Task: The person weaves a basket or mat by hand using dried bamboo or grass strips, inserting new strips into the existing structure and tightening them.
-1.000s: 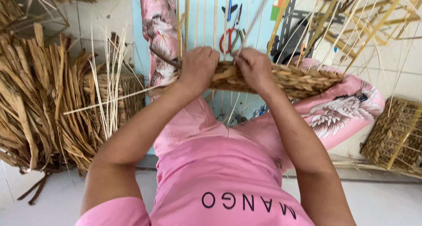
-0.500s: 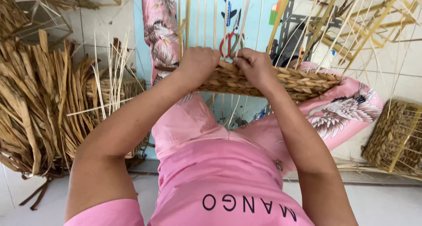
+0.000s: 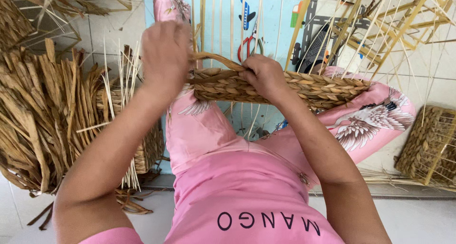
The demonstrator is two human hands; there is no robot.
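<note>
Sitting with your knees apart, you keep the woven basket rim (image 3: 304,88) across your lap, just above the pink trousers. Your right hand (image 3: 266,78) is pinching the braided edge, fingers pressed together on it. Your left hand (image 3: 164,54) is closed around a loose straw strand (image 3: 213,59) that bends over the rim. Beyond lie red scissors (image 3: 247,47) on the blue mat (image 3: 270,21); dried leaves (image 3: 42,111) are piled at the left.

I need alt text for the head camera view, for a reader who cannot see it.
Seen from above, a person in pink clothes weaves a straw basket on their lap: the left hand pulls a strand up while the right hand presses the braided rim. Dried straw bundles lie at left, red scissors on a blue mat beyond.
</note>
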